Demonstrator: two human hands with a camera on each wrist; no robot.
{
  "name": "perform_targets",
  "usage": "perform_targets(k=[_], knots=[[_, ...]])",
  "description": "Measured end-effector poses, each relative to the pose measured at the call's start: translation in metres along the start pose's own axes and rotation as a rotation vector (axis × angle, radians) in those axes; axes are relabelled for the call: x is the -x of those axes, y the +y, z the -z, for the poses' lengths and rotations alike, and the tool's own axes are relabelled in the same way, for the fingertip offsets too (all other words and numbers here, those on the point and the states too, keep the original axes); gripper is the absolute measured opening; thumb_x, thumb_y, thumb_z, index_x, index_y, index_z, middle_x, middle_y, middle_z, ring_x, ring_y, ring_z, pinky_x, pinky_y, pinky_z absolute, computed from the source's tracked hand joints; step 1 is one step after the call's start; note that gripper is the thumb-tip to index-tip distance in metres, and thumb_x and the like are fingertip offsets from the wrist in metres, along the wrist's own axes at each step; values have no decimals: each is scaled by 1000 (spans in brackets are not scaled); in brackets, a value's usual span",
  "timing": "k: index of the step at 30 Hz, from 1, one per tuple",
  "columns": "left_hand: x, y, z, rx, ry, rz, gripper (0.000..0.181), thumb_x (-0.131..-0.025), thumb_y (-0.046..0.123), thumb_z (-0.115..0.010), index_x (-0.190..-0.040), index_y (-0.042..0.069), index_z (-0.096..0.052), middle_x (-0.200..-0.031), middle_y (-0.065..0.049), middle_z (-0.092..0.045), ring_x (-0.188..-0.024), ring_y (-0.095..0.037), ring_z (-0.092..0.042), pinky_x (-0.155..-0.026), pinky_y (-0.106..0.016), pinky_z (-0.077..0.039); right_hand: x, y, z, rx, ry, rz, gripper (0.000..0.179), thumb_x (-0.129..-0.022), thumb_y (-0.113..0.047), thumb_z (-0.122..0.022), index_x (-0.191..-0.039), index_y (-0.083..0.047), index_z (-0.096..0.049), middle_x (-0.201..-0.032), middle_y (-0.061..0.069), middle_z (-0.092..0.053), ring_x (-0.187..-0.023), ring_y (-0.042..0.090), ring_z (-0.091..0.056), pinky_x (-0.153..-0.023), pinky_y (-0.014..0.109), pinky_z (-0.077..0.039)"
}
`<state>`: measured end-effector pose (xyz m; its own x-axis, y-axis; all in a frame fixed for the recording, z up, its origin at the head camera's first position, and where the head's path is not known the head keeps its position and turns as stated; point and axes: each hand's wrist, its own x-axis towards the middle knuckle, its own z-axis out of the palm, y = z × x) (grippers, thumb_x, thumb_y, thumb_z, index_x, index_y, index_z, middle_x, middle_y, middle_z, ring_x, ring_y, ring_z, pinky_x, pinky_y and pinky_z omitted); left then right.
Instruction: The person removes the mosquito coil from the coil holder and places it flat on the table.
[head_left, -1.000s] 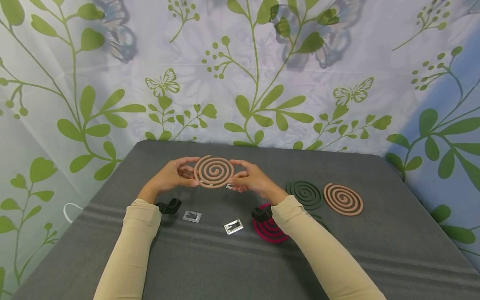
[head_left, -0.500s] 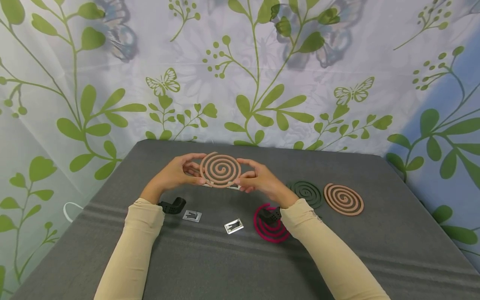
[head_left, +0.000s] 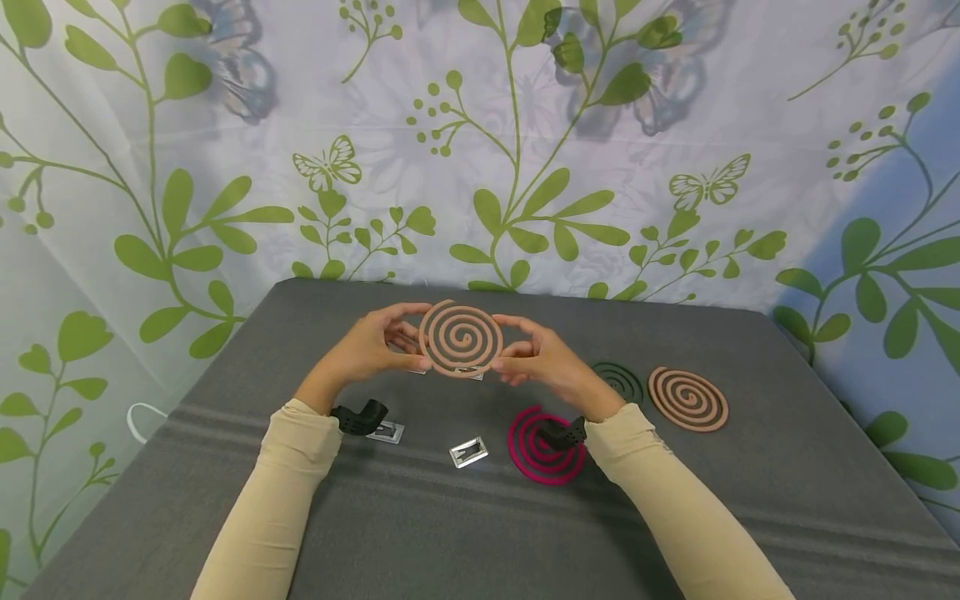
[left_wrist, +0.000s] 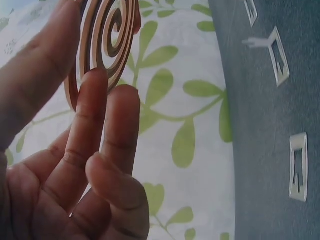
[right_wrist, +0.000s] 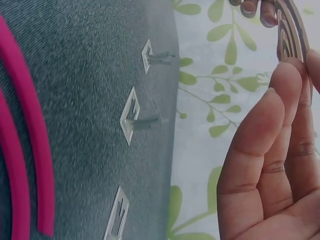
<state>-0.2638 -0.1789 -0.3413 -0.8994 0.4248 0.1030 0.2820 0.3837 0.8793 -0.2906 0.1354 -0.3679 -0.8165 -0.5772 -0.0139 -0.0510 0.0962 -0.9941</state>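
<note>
A tan mosquito coil [head_left: 466, 339] is held up above the grey table, its flat spiral facing the head camera. My left hand [head_left: 381, 342] pinches its left edge between thumb and fingers. At the opposite edge, my right hand [head_left: 551, 360] pinches it the same way. In the left wrist view, fingertips press against the side of the coil [left_wrist: 85, 45] while the other fingers curl loosely below. Behind and beneath it, small metal coil stands [head_left: 470, 374] lie on the table, partly hidden by the coil and the left hand.
Nearer the front lies another metal stand [head_left: 459, 459], with one more [head_left: 393, 433] beside the left wrist's black mount [head_left: 363, 417]. A magenta coil [head_left: 519, 460] lies beneath the right wrist. Further right are a dark green coil [head_left: 622, 379] and a second tan coil [head_left: 688, 397]. A patterned curtain [head_left: 420, 167] backs the table.
Both hands have carried the tan coil to the right and slightly up, keeping their pinch. The right forearm now covers more of the green coil; the magenta coil shows more.
</note>
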Motion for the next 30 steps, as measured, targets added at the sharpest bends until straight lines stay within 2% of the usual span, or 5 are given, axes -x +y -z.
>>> perform_targets(k=[9, 20, 30], knots=[[-4, 8, -19, -13, 1, -21, 83, -91, 2, -87, -162, 0, -45, -119, -18, -76, -103, -32, -74, -91, -50, -60, 17, 4, 14, 1, 13, 31, 79, -100, 4, -70, -169, -4, -32, -92, -6, -77, -79, 11, -71, -75, 30, -59], [-7, 16, -46, -10, 22, -52, 83, -90, 5, -89, -162, 1, -46, -120, -22, -75, -99, -27, -75, -86, -44, -59, 37, 11, 31, -1, 18, 62, 80, -100, 7, -69, -169, -2, -30, -92, -5, -77, -81, 12, -71, -75, 31, -60], [-8, 20, -69, -34, 46, -72, 83, -90, 11, -91, -161, 5, -48, -115, -12, -78, -98, -24, -76, -86, -45, -60, 54, 19, 49, -30, -21, 95, 79, -102, 6, -68, -169, 1, -26, -95, -3, -77, -83, 12, -71, -76, 29, -60]])
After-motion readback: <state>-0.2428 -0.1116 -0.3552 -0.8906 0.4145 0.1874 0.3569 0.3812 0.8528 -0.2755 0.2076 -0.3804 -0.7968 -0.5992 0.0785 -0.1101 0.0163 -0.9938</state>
